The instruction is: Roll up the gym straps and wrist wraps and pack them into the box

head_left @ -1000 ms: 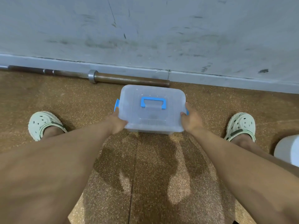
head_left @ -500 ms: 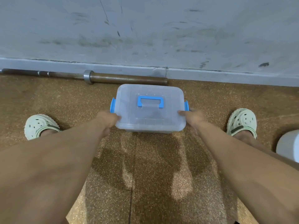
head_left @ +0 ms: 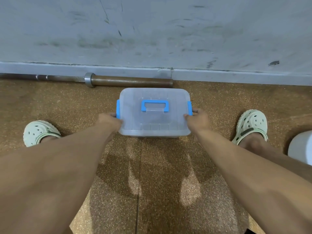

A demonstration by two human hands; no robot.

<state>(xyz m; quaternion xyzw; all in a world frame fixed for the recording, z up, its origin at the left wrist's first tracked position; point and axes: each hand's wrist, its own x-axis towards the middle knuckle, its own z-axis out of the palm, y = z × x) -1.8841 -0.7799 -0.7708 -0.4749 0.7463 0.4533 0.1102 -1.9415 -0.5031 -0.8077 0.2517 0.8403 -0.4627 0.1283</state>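
i've got the box [head_left: 154, 114] at centre frame, lid on. my left hand [head_left: 109, 120] and right hand [head_left: 197, 119] curl round its side clips; i'd pop both evenly, keeping the box flat.

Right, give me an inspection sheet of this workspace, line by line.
Surface: brown speckled gym floor, a seam running toward the camera.
Job's things: translucent box on the floor, lid on, blue handle lying flat, blue side latches; contents cannot be made out. No straps or wraps seen outside it.
Clutter: barbell lying along the wall; white object at the right edge, cut off.
Hands: left hand and right hand grip the box's two ends by the latches.
Cables: nothing seen.
Surroundings: scuffed grey wall; pale green clogs on both feet.
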